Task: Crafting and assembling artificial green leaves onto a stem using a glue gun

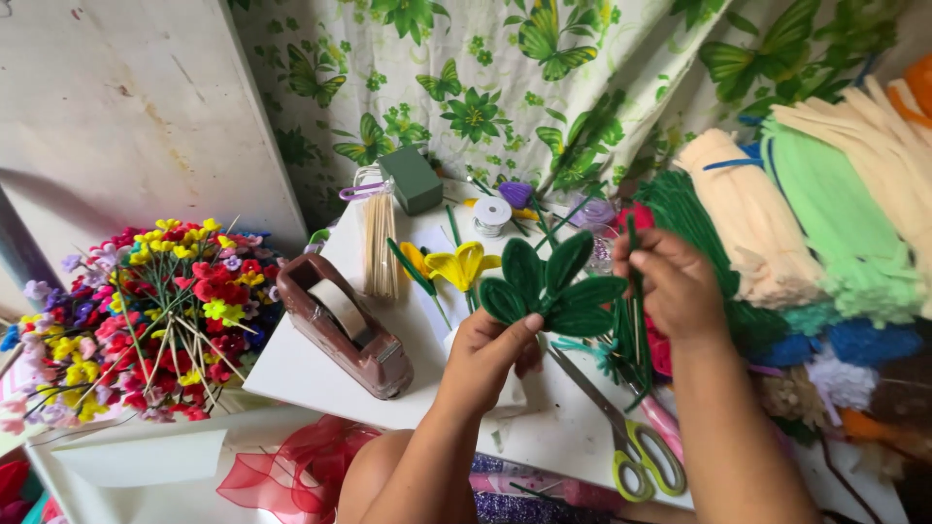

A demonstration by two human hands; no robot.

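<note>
From the head camera, looking down on a small white table [311, 374], the person's left hand [485, 359] is closed in a pinch around the base of a cluster of dark green leaf loops bent from fuzzy pipe cleaner [551, 289], holding it upright over the middle of the table. The right hand [675, 283], just to the right of the leaves, has its fingers curled shut around a single straight dark green pipe cleaner stem [638, 311] that runs up and down through the grip. Directly behind the leaves lies a yellow pipe-cleaner flower on a green stem [463, 266]. Nearer and to the right, a pair of scissors with yellow-green handles [631, 446] rests on the table edge. On the left side of the table sits a brown tape dispenser with a roll of pale tape [340, 325], and beyond it a bundle of thin wooden skewers [379, 243] and a dark green foam block [412, 180]. Off the table to the far left stands a bunch of small red, yellow and purple handmade flowers [160, 311]. Along the right lie bundles of cream, pale green and dark green pipe cleaners [815, 223].
</note>
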